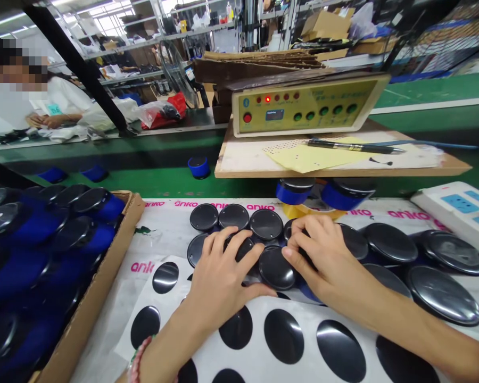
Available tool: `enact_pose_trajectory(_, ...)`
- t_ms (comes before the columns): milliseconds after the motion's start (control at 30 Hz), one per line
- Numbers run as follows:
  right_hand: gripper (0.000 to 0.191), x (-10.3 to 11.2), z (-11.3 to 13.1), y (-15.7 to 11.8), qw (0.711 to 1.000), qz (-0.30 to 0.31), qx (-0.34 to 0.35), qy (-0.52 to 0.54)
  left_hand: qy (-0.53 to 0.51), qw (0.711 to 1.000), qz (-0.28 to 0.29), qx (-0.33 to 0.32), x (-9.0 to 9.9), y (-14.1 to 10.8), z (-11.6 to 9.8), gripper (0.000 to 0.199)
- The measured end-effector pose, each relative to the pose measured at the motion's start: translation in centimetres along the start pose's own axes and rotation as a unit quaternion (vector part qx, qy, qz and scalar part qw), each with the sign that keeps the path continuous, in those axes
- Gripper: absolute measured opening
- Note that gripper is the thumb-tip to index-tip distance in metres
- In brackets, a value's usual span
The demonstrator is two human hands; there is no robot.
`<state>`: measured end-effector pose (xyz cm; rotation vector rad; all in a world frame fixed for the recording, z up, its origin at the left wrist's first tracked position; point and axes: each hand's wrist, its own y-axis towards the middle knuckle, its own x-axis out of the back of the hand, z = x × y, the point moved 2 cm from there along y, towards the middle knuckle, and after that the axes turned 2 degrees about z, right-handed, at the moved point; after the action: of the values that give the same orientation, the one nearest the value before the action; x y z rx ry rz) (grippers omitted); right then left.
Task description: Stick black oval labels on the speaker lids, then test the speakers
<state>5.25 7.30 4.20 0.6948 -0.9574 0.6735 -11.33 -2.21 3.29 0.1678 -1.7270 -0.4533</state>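
Note:
My left hand lies with fingers spread over round blue units with glossy black tops. Its thumb reaches toward the edge of one black-topped unit. On that unit's other side is my right hand, its fingers curled and thumb tip close to the rim. Whatever the right fingertips pinch is hidden. More units stand in rows beneath and around both hands. In front of them, partly under my left forearm, spreads a white sheet carrying black round stickers.
At left stands a cardboard box packed with similar blue units. Behind the rows, a wooden shelf bears a control box, yellow paper and a pen. A power strip lies right. Another person sits across the green conveyor.

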Motion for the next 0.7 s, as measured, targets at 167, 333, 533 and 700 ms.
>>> enact_pose_trajectory(167,0.019,0.0,0.3,0.0,0.997,-0.033,0.034,-0.058,0.000,1.000,-0.007,-0.002,-0.1,0.0,0.0,0.052)
enact_pose_trajectory(333,0.015,0.0,1.4,-0.3,0.966,-0.077,0.114,-0.220,0.002,1.000,0.004,-0.002,0.1,0.1,0.0,0.051)
enact_pose_trajectory(533,0.020,0.8,1.7,-0.3,0.942,-0.101,0.113,-0.299,0.026,0.998,-0.016,-0.055,0.2,0.1,-0.9,0.069)
enact_pose_trajectory(700,0.031,4.7,1.4,-0.2,0.942,-0.118,0.121,-0.290,0.085,0.987,0.035,-0.134,-0.4,0.2,-2.0,0.046)
